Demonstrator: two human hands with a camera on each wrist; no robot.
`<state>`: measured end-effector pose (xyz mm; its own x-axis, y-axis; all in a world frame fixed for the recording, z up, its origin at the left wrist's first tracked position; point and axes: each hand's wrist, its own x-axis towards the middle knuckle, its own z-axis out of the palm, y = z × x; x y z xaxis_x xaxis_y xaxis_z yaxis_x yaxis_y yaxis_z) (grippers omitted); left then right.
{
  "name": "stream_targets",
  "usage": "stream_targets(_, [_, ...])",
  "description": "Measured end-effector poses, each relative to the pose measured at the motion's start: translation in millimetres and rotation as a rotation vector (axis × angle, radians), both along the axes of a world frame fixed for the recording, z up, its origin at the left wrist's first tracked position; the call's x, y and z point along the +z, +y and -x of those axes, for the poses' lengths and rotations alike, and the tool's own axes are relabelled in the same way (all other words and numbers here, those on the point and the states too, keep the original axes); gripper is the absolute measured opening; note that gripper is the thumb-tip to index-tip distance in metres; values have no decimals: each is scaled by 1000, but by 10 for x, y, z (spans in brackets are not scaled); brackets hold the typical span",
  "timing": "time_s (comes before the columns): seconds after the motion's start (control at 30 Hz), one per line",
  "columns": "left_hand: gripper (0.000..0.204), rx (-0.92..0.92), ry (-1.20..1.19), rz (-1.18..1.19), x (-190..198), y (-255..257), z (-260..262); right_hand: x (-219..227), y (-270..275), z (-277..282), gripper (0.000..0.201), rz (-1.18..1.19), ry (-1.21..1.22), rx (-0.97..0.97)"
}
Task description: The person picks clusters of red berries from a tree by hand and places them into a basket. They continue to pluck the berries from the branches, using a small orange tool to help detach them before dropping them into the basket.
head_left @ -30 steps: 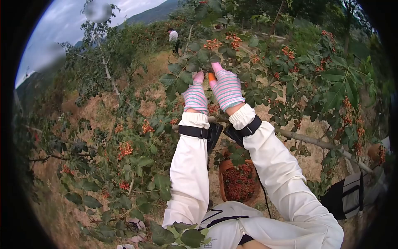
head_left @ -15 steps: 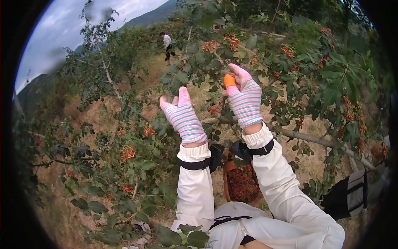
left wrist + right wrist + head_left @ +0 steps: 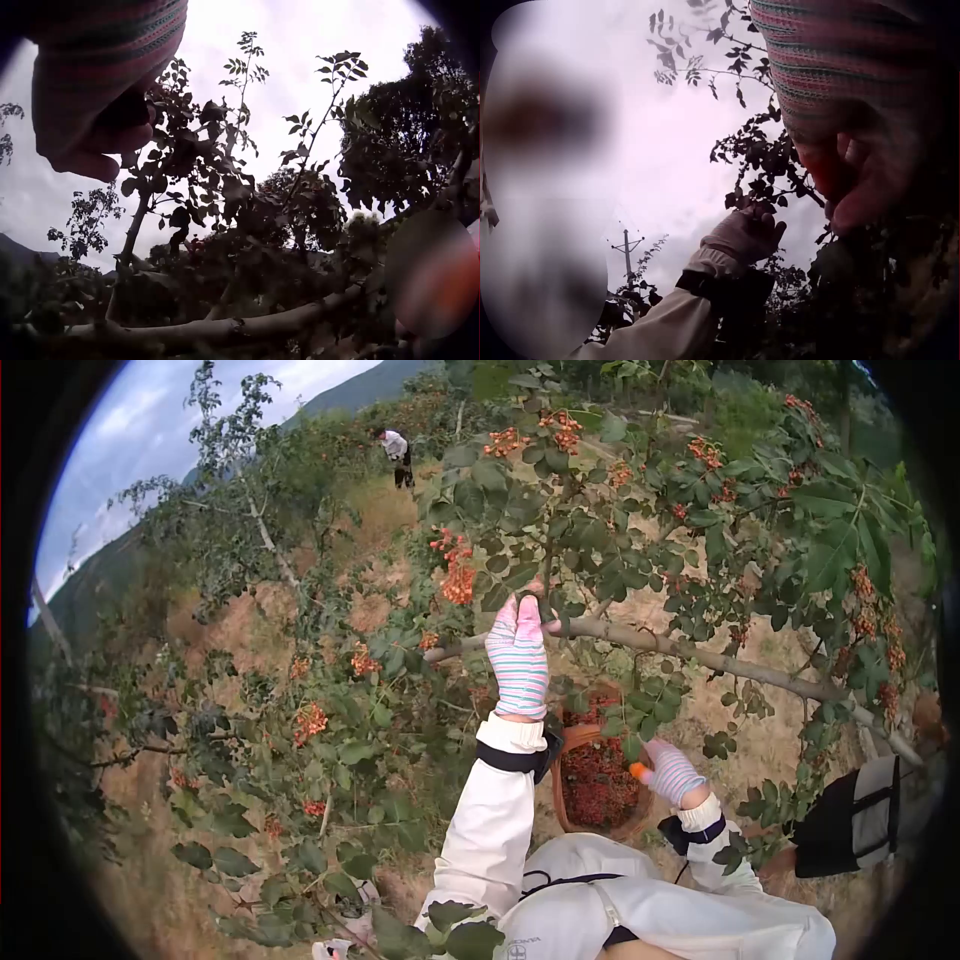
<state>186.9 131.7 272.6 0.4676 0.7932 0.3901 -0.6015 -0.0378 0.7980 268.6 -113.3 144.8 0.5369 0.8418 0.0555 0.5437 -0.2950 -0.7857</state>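
Observation:
In the head view my left hand [image 3: 517, 655], in a striped fingerless glove, grips a leafy twig [image 3: 548, 550] just above a thick branch. Its curled fingers show close up in the left wrist view. An orange-red berry cluster [image 3: 457, 568] hangs left of this hand. My right hand [image 3: 672, 772], gloved alike, is low beside the wicker basket [image 3: 558, 785] of red berries [image 3: 600, 780]. An orange cover [image 3: 638, 770] on its thumb points toward the basket. In the right wrist view its fingers [image 3: 866, 191] are bent; I cannot tell whether they hold berries.
The thick branch [image 3: 700, 653] crosses between me and the foliage, sloping down to the right. More berry clusters [image 3: 310, 722] hang left and right. A grey and black bag [image 3: 850, 820] is at the right. Another person [image 3: 396, 452] stands farther off among trees.
My right hand has dropped from the foliage to beside the basket. My left hand came down off the leaves, then moved right and up to a twig. The far person has shifted left.

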Motion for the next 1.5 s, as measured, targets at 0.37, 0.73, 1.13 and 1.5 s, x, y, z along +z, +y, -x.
stream_targets(0.37, [34, -642, -275, 660, -443, -195, -172, 693, 1717, 295, 63, -809, 1642, 813])
stream_targets(0.73, [33, -359, -22, 365, -1307, 204, -309, 1048, 2229, 605, 33, -1374, 2062, 319])
stream_targets(1.13, [31, -300, 24, 308, -1440, 139, -293, 1023, 1935, 774, 31, -1515, 1955, 444])
stream_targets(1.5, [30, -256, 76, 239, -1475, 241, -321, 919, 2406, 632, 21, -954, 2271, -103])
